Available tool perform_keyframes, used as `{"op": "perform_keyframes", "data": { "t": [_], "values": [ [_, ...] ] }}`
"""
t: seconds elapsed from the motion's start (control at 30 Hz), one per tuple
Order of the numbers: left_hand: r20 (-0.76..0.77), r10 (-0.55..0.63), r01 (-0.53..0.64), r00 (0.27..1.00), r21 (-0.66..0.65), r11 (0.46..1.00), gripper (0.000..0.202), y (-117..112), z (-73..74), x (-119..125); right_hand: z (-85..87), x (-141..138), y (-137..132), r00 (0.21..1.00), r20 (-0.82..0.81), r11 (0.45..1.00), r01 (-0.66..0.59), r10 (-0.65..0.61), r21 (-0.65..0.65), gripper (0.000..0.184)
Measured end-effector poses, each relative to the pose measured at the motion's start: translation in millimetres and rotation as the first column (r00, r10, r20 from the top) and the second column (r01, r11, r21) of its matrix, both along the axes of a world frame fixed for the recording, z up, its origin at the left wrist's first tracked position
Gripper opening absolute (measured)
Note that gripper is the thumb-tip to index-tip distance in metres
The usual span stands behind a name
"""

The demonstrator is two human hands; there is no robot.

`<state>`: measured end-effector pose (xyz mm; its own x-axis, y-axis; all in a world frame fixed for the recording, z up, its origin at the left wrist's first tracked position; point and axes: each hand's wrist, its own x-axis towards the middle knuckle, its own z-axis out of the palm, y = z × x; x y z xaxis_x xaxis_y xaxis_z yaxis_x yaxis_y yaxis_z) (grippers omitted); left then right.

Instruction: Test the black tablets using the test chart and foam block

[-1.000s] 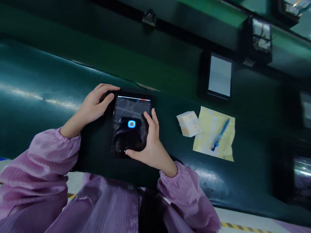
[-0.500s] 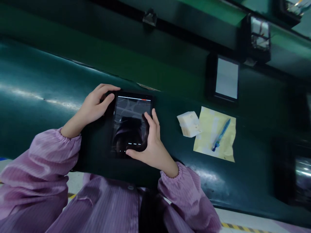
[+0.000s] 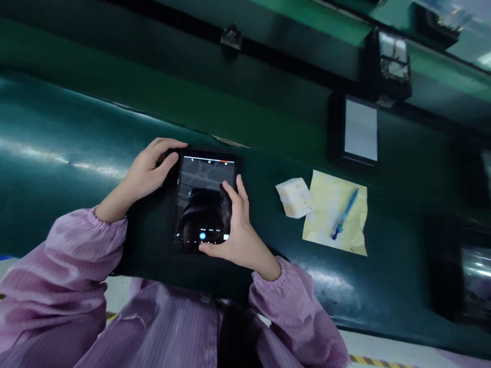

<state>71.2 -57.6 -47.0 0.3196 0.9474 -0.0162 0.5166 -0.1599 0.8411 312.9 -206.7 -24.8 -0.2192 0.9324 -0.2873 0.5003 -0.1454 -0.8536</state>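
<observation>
A person in ribbed purple sleeves [image 3: 86,245] works over a black tablet [image 3: 201,204] lying at the center of the frame on a dark green surface [image 3: 57,133]. The left hand [image 3: 148,171] curves at the tablet's upper left corner, fingertips at the edge; whether it grips cannot be told. The right hand [image 3: 240,225] is spread across the lower right side, unclenched, its thumb near the bottom of the glass.

As for progress, the tablet is lit and a camera screen is up, with a blue button and the words Photo, Video and More. Whether any picture has been taken, or how many remain, cannot be made out.

The tablet is flat, rectangular and glossy, its glass mirroring dark shapes. Right of center, a small, pale, blocky packet [image 3: 294,197] sits against a creased sheet of yellow paper [image 3: 320,225], on which a slim blue pen [image 3: 346,212] lies aslant. A smooth, pale panel [image 3: 361,128] in a dark frame rests at upper right, while streaks of light gleam off the polished surface.
</observation>
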Motion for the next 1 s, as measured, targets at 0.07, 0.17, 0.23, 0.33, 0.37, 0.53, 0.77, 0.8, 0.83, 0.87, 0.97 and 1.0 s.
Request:
{"op": "perform_keyframes", "data": {
  "t": [0.07, 0.17, 0.23, 0.33, 0.37, 0.53, 0.77, 0.8, 0.83, 0.87, 0.97, 1.0],
  "values": [
    [0.008, 0.004, -0.004, 1.000, -0.010, 1.000, 0.033, 0, -0.7, 0, -0.5, 0, 0, 1.000, -0.004, 1.000, -0.005, 0.005, -0.008, 0.131],
    [0.006, 0.003, -0.003, 1.000, 0.002, 1.000, 0.032, 0, -1.1, 0, -0.9, 1, 0, 1.000, -0.009, 1.000, -0.006, 0.006, -0.019, 0.131],
    [0.006, 0.002, -0.002, 1.000, 0.005, 1.000, 0.033, 0, -1.2, 0, -0.8, 2, 0, 1.000, -0.008, 1.000, -0.004, 0.004, -0.019, 0.132],
    [0.005, 0.004, -0.004, 1.000, 0.003, 1.000, 0.033, 0, -1.0, 0, 0.0, 2, 0, 1.000, -0.015, 1.000, -0.007, 0.006, -0.014, 0.132],
    [0.000, 0.005, -0.005, 1.000, 0.006, 1.000, 0.033, 0, -0.9, 0, 0.1, 2, 0, 1.000, -0.019, 1.000, -0.006, 0.006, -0.016, 0.131],
    [-0.011, 0.004, -0.004, 1.000, 0.014, 1.000, 0.032, 0, -2.7, 0, -0.5, 3, 3, 1.000, -0.021, 1.000, -0.006, 0.005, -0.026, 0.130],
    [0.000, 0.045, -0.045, 0.999, 0.064, 0.997, 0.033, 4, -3.4, -11, 34.6, 65, -14, 0.998, -0.055, 0.997, 0.015, -0.011, 0.071, 0.100],
    [0.005, 0.055, -0.055, 0.998, 0.088, 0.995, 0.032, 5, 1.0, -12, 42.6, 86, -18, 0.996, 0.019, 0.991, 0.081, -0.083, 0.106, 0.088],
    [0.000, 0.040, -0.040, 0.999, 0.120, 0.992, 0.032, 4, 7.1, -12, 49.9, 111, -20, 0.977, 0.112, 0.975, 0.166, -0.183, 0.149, 0.078],
    [-0.016, -0.001, 0.004, 1.000, 0.155, 0.988, 0.031, 3, 14.7, -11, 56.2, 137, -22, 0.933, 0.205, 0.945, 0.255, -0.296, 0.205, 0.071],
    [-0.128, -0.259, 0.282, 0.957, 0.221, 0.934, 0.033, -9, 41.6, 1, 67.1, 223, -14, 0.705, 0.385, 0.802, 0.495, -0.596, 0.335, 0.085],
    [-0.185, -0.369, 0.404, 0.911, 0.222, 0.887, 0.039, -15, 50.0, 6, 68.2, 250, -9, 0.621, 0.423, 0.750, 0.580, -0.660, 0.320, 0.089]
  ]
}}
